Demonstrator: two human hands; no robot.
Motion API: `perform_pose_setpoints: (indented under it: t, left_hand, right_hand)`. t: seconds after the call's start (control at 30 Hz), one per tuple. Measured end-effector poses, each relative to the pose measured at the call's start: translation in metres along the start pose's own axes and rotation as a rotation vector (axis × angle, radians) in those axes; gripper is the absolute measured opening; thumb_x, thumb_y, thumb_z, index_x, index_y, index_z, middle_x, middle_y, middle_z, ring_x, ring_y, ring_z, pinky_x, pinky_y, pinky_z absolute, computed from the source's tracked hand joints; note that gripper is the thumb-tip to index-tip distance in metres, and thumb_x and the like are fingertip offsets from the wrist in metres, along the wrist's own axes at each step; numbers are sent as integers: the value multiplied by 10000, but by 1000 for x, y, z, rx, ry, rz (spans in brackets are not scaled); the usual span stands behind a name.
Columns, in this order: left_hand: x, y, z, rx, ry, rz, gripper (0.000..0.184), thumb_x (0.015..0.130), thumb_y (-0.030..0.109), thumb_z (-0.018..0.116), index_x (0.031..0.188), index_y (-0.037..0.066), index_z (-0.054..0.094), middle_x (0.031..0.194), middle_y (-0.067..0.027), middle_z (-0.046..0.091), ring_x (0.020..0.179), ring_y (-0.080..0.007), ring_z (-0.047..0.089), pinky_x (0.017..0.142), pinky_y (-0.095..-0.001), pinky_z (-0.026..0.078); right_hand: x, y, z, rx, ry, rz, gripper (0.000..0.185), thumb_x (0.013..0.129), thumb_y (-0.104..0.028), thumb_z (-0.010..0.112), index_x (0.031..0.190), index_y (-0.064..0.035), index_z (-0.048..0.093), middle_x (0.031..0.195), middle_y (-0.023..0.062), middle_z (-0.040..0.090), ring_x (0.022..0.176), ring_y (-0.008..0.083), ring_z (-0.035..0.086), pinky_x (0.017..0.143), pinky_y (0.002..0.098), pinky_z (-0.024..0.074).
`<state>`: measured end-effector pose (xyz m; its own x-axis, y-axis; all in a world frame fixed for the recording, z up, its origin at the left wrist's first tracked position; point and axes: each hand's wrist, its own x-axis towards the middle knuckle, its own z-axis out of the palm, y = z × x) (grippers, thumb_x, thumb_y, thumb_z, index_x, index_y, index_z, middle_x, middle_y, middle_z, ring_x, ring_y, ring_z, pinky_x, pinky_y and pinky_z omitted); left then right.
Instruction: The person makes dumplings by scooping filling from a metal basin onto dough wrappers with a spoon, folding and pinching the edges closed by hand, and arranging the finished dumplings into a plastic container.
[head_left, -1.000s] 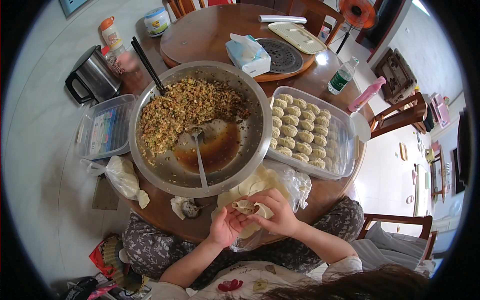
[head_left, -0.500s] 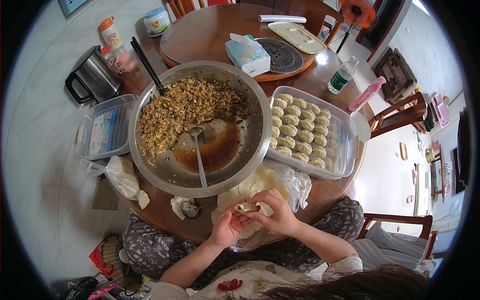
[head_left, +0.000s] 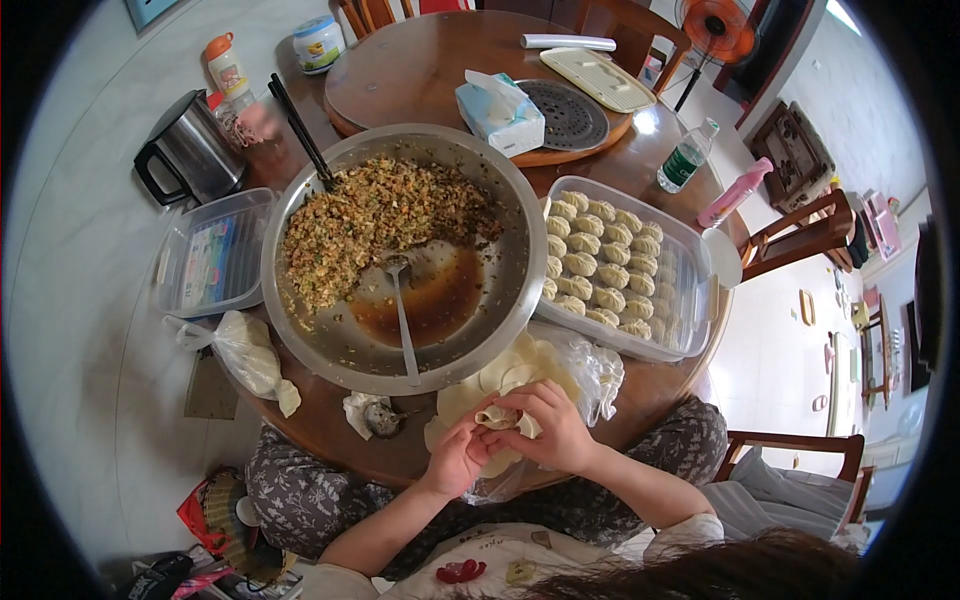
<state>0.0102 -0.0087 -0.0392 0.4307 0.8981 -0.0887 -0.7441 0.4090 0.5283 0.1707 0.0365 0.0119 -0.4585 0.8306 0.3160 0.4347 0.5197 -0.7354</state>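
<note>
A partly folded dumpling (head_left: 497, 418) is pinched between my two hands at the table's near edge. My left hand (head_left: 462, 455) supports it from the left with the fingers curled under it. My right hand (head_left: 552, 428) grips its right side with thumb and fingers, which hide part of the dough. Round dough wrappers (head_left: 525, 362) lie spread beneath and beyond my hands. Behind them stands a big steel bowl (head_left: 400, 378) of chopped filling (head_left: 385, 215), with a spoon (head_left: 405, 325) resting inside. To the right, a clear plastic box (head_left: 685, 335) holds rows of pleated dumplings (head_left: 612, 275).
Black chopsticks (head_left: 297, 125) stick up from the bowl. Left of it are an electric kettle (head_left: 190, 150), a lidded plastic box (head_left: 250, 290) and a tied bag of dough (head_left: 247, 355). A tissue box (head_left: 505, 125) and a water bottle (head_left: 687, 157) stand farther back.
My fingers have shifted slightly around the dumpling, and its right side is more covered by my right hand. The whole view has moved a little; the bowl and boxes stay in place.
</note>
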Motion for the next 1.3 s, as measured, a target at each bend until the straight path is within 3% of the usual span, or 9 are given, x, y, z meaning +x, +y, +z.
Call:
perform_pose_setpoints:
  t: [0.2,0.3,0.33,0.43,0.53,0.73,0.97,1.23,1.3]
  left_hand:
    - [5,7,10,-140,148,-78,630,864,498,317,1297,44,263,1222,-89,410,1087,-196,444,928,-346,360]
    - [4,1,4,-375,48,-191,616,863,520,283,1278,65,306,1179,-86,441,1071,-203,455,906,-351,384]
    - [2,2,9,-412,177,-247,590,855,535,288,1197,64,390,1116,-92,480,1001,-207,497,777,-317,452]
    - [0,1,-2,-517,119,-275,548,869,510,285,1177,73,405,1064,-82,494,1017,-199,492,840,-326,436]
    - [0,6,9,-416,213,-277,504,880,486,286,1144,80,425,1028,-65,500,964,-171,514,806,-297,452]
    - [1,-4,4,-510,128,-175,477,900,451,257,1146,73,412,1024,-59,497,943,-135,519,814,-299,461]
    - [1,-10,8,-374,185,-135,507,896,471,213,1139,64,391,1060,-76,472,978,-161,502,845,-319,451]
    - [2,-11,9,-401,132,-58,545,876,504,252,1135,45,391,1068,-101,460,1000,-188,484,888,-343,415]
    - [3,-10,14,-308,208,-62,543,864,532,269,1115,74,416,1050,-80,460,989,-178,478,872,-335,404]
  right_hand:
    - [-2,2,3,98,-76,-117,396,595,-158,705,967,-114,578,912,14,569,879,212,513,771,327,378]
    - [-5,-5,11,27,-103,-150,376,604,-173,705,956,-126,581,926,-8,576,904,195,510,783,323,350]
    - [-4,-7,13,-14,-100,-149,367,608,-171,706,950,-124,581,924,-13,580,908,193,512,777,320,345]
    - [-2,-10,13,-41,-93,-114,344,616,-158,700,938,-124,584,930,-16,580,915,192,512,771,313,334]
    - [-1,-12,12,5,-71,-111,323,616,-135,693,922,-126,590,936,-12,574,917,188,511,764,311,334]
    - [-4,-9,16,10,-1,-154,236,615,-89,679,837,-121,608,893,-9,564,890,188,514,743,309,345]
    - [-6,-10,19,-8,41,-154,193,606,-61,664,781,-112,601,861,0,552,854,197,512,725,311,351]
    - [-8,-16,18,-15,40,-129,239,597,-166,694,810,-124,595,903,-9,543,894,187,490,751,322,334]
    - [-8,-16,19,-28,51,-122,252,590,-184,704,811,-128,598,901,-16,544,894,184,487,755,324,330]
